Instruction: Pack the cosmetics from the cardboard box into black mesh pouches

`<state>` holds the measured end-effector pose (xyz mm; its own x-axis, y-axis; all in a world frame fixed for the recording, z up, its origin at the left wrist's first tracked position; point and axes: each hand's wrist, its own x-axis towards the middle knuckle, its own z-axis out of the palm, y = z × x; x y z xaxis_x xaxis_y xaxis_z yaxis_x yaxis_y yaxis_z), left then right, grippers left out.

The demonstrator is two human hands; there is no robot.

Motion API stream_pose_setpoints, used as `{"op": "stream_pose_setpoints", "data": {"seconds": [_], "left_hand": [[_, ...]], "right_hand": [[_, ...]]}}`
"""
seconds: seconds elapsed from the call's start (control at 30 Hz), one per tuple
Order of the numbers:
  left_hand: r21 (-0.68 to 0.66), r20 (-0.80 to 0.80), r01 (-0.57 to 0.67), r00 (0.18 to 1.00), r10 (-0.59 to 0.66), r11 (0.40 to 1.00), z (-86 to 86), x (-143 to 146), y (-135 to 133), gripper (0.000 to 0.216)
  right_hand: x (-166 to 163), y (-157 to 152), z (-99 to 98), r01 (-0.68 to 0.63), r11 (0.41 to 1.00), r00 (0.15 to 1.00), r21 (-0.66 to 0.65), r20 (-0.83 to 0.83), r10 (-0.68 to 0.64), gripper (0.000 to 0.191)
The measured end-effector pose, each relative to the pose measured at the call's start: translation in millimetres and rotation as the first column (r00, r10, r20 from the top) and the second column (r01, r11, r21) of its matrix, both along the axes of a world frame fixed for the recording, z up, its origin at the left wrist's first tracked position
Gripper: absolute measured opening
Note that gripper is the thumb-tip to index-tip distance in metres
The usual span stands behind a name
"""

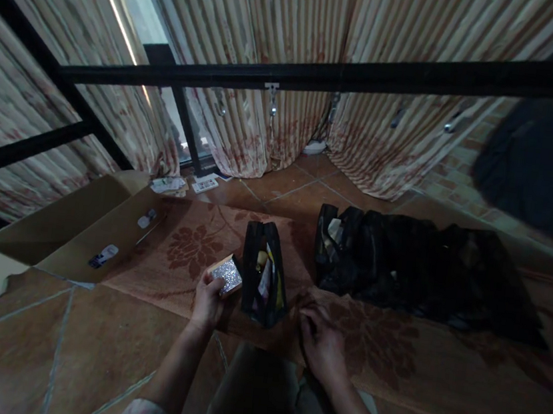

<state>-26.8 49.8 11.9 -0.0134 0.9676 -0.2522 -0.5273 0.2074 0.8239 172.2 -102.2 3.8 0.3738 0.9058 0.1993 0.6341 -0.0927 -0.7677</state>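
Note:
My left hand (208, 299) grips a small flat glittery silver case (228, 275) just left of an open black pouch (263, 272). The pouch stands upright on a patterned orange rug (190, 250) and holds several small items, one of them yellow. My right hand (320, 340) rests palm down on the rug to the right of the pouch, fingers bent and spread, with nothing visible in it. A larger black bag (401, 262) lies open further right on the rug.
A flattened cardboard box (67, 228) lies at the left on the tiled floor. Black metal bars (323, 75) cross overhead. Striped curtains (285, 53) hang behind. Papers (168, 184) lie near the curtain. A dark cloth (549, 160) hangs at the upper right.

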Motion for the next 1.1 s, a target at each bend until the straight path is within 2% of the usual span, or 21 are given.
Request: {"op": "stream_pose_setpoints", "data": {"seconds": [0.67,1.1], "left_hand": [[-0.036,0.027,0.07,0.997,-0.069,0.997,0.8,-8.6,-0.3,0.019],[-0.005,-0.009,0.051,0.999,-0.051,0.999,1.8,-4.9,-0.9,0.034]], "right_hand": [[0.2,1.5,-2.2,0.01,1.0,0.999,0.022,-0.032,-0.01,0.024],[-0.5,1.1,-1.2,0.012,1.0,1.0,0.023,-0.026,-0.012,0.024]]}}
